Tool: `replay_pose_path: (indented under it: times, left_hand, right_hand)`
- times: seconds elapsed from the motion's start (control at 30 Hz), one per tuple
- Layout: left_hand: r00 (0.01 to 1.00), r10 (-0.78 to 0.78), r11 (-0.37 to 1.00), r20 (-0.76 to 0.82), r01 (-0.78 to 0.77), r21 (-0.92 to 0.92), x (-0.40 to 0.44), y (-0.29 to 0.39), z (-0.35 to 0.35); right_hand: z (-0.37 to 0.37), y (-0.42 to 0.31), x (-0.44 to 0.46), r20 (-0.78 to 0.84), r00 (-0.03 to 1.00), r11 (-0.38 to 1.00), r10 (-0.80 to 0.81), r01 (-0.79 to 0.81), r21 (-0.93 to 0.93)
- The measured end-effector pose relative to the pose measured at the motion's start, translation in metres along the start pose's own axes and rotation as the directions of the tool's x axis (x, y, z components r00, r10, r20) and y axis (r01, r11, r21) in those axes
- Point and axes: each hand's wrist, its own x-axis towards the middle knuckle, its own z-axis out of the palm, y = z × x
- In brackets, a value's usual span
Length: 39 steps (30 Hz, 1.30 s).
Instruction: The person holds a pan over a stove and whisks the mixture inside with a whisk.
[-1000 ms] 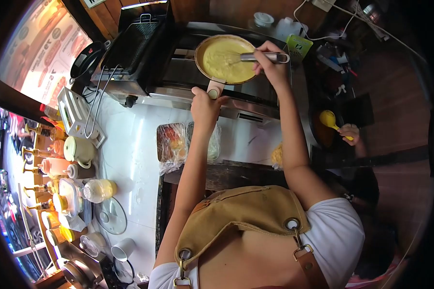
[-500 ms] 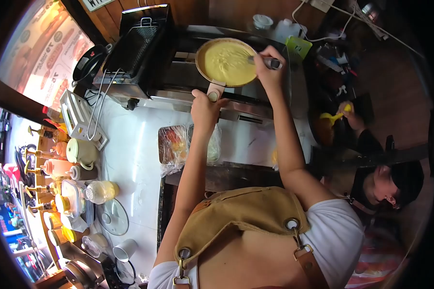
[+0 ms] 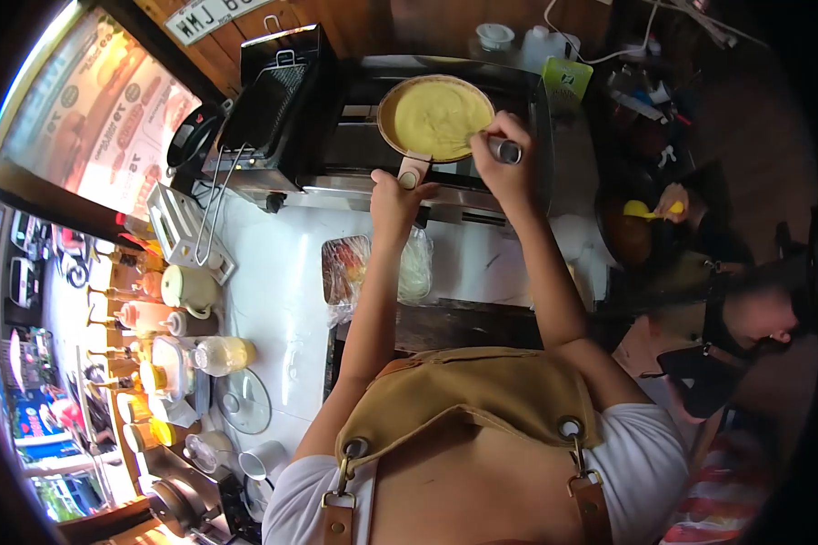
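Note:
A round pan [image 3: 384,127] filled with thick yellow sauce [image 3: 432,109] sits over the dark griddle [image 3: 354,168]. My left hand [image 3: 396,204] is closed around the pan's short, pale handle [image 3: 414,167]. With my right hand [image 3: 506,163] I grip a whisk [image 3: 503,150] by its metal handle, at the pan's right side. The whisk's wires dip into the sauce near the lower right rim and are partly hidden by the sauce and my fingers.
A black grill [image 3: 273,100] with a wire basket stands left of the griddle. Plastic-wrapped trays [image 3: 345,268] lie on the white counter [image 3: 291,318]. Bottles, jars [image 3: 224,355] and a glass lid [image 3: 244,400] line the left. At right, a co-worker's hand [image 3: 673,204] holds a yellow utensil [image 3: 641,210].
My right hand and the whisk have moved down toward the pan's lower right side. The whole view has shifted slightly. The co-worker has shifted at the right.

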Motion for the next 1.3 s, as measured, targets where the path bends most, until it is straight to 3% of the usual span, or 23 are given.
replay_pose_path:
  times: [0.03,0.17,0.3,0.4,0.53,0.57,0.6,0.67,0.8,0.87,0.93,1.0,1.17,1.3]
  left_hand:
    - [1.0,-0.007,1.0,0.004,0.007,0.005,0.002,-0.003,0.002]
    - [1.0,-0.004,1.0,-0.011,0.004,-0.016,0.008,-0.014,0.011]
    - [1.0,-0.007,1.0,-0.017,0.007,0.026,0.003,-0.006,0.006]
    - [0.995,0.066,0.997,-0.075,-0.063,0.053,-0.005,0.003,0.002]
    - [0.989,0.104,0.993,-0.107,-0.098,0.059,-0.004,0.0,0.007]
    - [0.99,0.092,0.994,-0.109,-0.086,0.061,-0.002,-0.005,0.01]
    - [0.99,0.084,0.996,-0.115,-0.078,0.053,-0.004,-0.004,0.009]
    - [0.993,0.061,0.996,-0.106,-0.055,0.067,-0.004,0.0,0.007]
    - [0.994,0.055,0.998,-0.09,-0.053,0.027,-0.005,0.002,0.004]
    - [0.994,0.039,0.999,-0.103,-0.035,0.04,-0.006,0.003,0.005]
    - [0.994,0.036,0.999,-0.106,-0.034,0.017,-0.006,0.003,0.005]
    - [0.99,0.061,0.998,-0.126,-0.057,0.039,-0.007,0.004,0.005]
    - [0.99,0.025,1.0,-0.135,-0.023,0.017,-0.007,0.005,0.007]
    - [0.989,0.002,1.0,-0.147,0.0,0.018,-0.01,0.008,0.007]
  right_hand:
    - [0.001,-0.003,-0.005,0.035,0.999,0.993,0.002,-0.006,0.12]
    - [0.022,0.025,-0.008,0.101,0.992,0.963,-0.08,0.051,0.265]
    - [0.009,0.021,-0.008,-0.076,0.995,0.996,-0.058,0.063,0.063]
    - [-0.004,-0.002,-0.017,0.024,0.999,0.996,0.036,-0.037,0.086]
    - [0.009,0.005,-0.012,0.098,0.994,0.985,-0.042,0.025,0.168]
    - [0.014,0.016,-0.01,0.068,0.997,0.988,-0.038,0.027,0.152]
    - [0.015,0.019,-0.006,-0.005,0.992,0.99,-0.129,0.129,0.062]
    - [0.011,0.02,-0.006,-0.048,0.998,0.999,-0.046,0.047,0.024]
    - [0.003,0.007,-0.012,0.029,0.999,0.999,-0.042,0.042,-0.01]
    - [0.005,0.01,-0.009,0.067,0.997,0.99,-0.026,0.017,0.142]
    - [0.008,0.023,-0.009,0.066,0.998,0.987,-0.014,0.003,0.159]
    - [0.01,0.027,-0.008,-0.029,0.99,0.989,-0.136,0.135,-0.054]
    - [0.006,0.01,-0.02,0.092,0.992,0.988,-0.085,0.072,0.138]
    - [0.03,0.027,-0.002,0.044,0.987,0.982,-0.156,0.151,0.111]
